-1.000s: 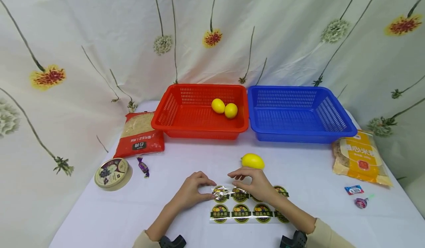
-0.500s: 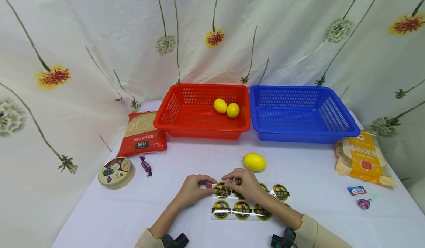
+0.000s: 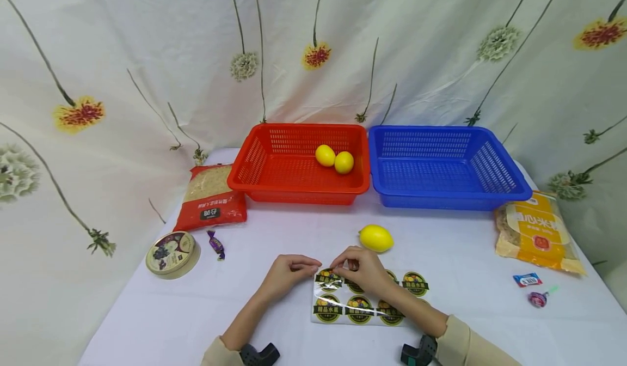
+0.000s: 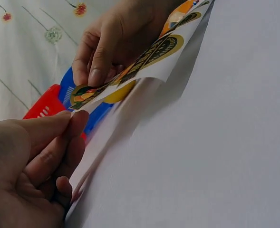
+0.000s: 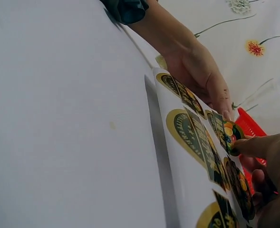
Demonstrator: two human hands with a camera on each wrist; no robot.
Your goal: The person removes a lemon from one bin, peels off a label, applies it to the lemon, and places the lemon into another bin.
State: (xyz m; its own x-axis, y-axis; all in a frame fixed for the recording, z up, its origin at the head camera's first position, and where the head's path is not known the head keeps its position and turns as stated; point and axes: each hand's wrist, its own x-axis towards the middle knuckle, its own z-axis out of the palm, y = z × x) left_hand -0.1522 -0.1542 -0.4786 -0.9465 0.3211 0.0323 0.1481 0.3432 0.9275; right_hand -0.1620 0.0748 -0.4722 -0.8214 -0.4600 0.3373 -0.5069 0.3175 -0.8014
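Observation:
A sheet of round fruit-label stickers (image 3: 320,321) lies in front of the person, its near edge curving up off the tablecloth in both wrist views. The left hand (image 3: 290,273) pinches the sheet's far left corner between thumb and fingertips, its other fingers curled in the left wrist view. With thumb and forefinger the right hand (image 3: 363,270) pinches at the edge of the top left sticker (image 3: 328,280). Its other fingers bend under, partly hidden. The right hand covers part of the top row. Just beyond it lies a yellow lemon (image 3: 376,238).
Behind stand a red basket (image 3: 299,197) with two lemons (image 3: 334,159) and a blue basket (image 3: 450,202). Left are a red bag of grain (image 3: 210,200), a round tin (image 3: 170,252) and a purple candy (image 3: 216,245). Right are a yellow bag (image 3: 539,232), a small packet (image 3: 527,280) and a lollipop (image 3: 538,299).
The right hand has come left and down from above the sheet to its top left sticker, where it now pinches. The left hand stays at the sheet's corner.

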